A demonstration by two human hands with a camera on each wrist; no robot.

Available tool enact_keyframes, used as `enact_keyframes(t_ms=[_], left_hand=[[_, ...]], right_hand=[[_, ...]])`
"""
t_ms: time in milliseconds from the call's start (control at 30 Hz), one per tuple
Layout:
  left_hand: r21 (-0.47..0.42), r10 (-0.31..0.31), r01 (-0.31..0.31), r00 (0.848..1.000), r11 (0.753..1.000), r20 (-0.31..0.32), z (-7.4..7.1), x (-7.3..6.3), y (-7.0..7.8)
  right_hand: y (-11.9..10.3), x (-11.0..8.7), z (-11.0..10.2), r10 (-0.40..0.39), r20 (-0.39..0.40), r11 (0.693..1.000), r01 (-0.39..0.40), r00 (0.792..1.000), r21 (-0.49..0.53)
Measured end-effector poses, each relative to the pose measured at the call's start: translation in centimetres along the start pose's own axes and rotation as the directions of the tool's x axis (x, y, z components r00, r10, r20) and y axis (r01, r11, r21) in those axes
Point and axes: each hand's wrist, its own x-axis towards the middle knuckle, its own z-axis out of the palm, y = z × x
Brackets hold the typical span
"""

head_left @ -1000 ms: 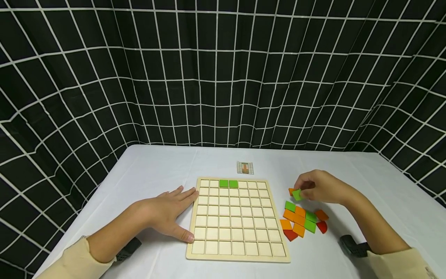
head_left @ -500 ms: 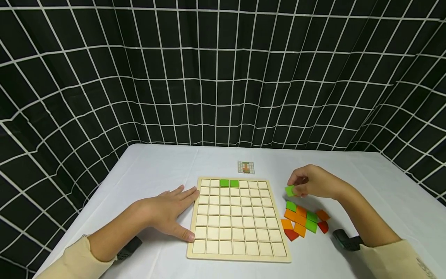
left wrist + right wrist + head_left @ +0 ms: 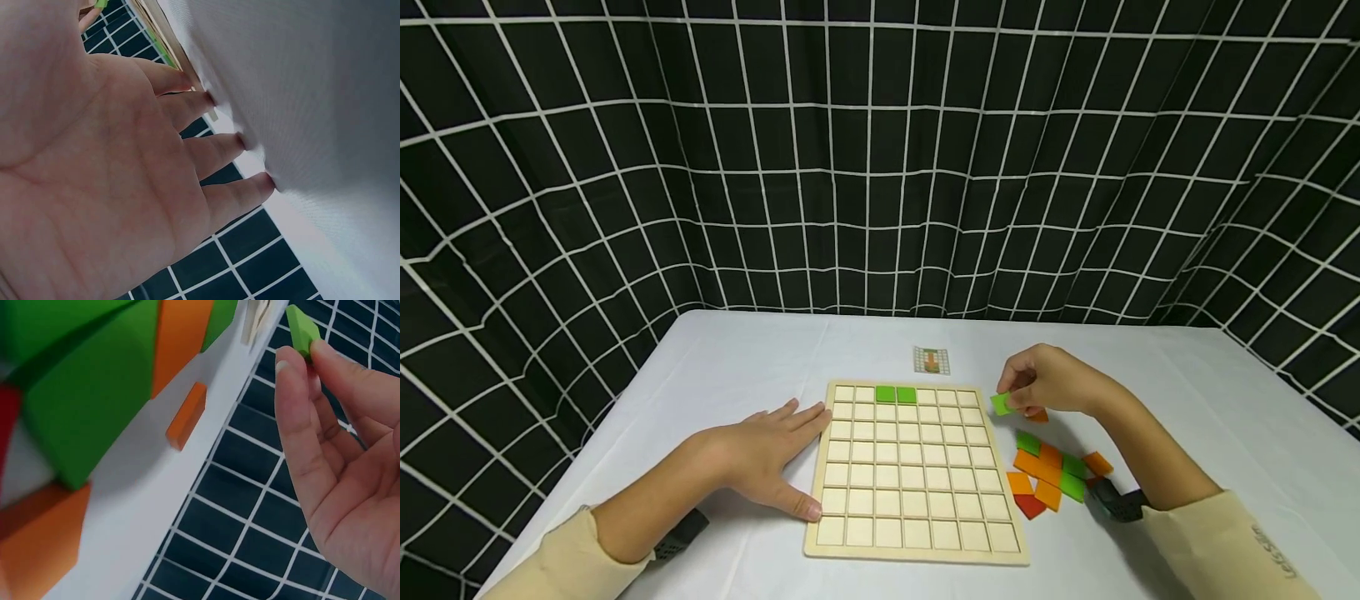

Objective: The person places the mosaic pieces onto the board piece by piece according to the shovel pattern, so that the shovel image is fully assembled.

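Note:
My right hand [image 3: 1051, 382] pinches a light green square tile [image 3: 1002, 404] between thumb and fingers, just off the board's upper right edge. In the right wrist view the same green tile [image 3: 302, 330] shows at the fingertips, raised above the table. My left hand [image 3: 763, 460] lies with fingers spread along the left side of the wooden grid board [image 3: 917, 557], thumb and index fingertip at its edge. In the left wrist view the fingertips of the left hand [image 3: 144, 162] touch the white cloth. Two green tiles [image 3: 896, 394] sit side by side in the board's top row.
Right of the board lies a group of green, orange and red tiles [image 3: 1039, 465]. A single orange tile [image 3: 1038, 416] lies below the right hand. Behind the board is a small printed grid card [image 3: 931, 361]. Black gridded curtains [image 3: 880, 167] surround the white table [image 3: 760, 342].
My right hand has moved left toward the board with the green tile, uncovering the single orange tile behind it. The left hand stays in place.

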Motion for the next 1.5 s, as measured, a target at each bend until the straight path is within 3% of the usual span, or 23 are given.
enact_keyframes(t_ms=[333, 633, 1500], left_hand=[[0.001, -0.004, 0.004, 1.0, 1.0, 0.013, -0.1, 0.1, 0.3], [0.002, -0.007, 0.007, 1.0, 1.0, 0.012, -0.2, 0.0, 0.3], [0.009, -0.002, 0.002, 1.0, 1.0, 0.006, -0.2, -0.1, 0.2]], right_hand=[[-0.4, 1.2, 0.4, -0.007, -0.005, 0.999, 0.007, 1.0, 0.037], [-1.0, 2.7, 1.0, 0.032, 0.008, 0.997, -0.033, 0.999, 0.076], [-3.6, 6.4, 3.0, 0.074, 0.05, 0.993, -0.078, 0.996, 0.088]])
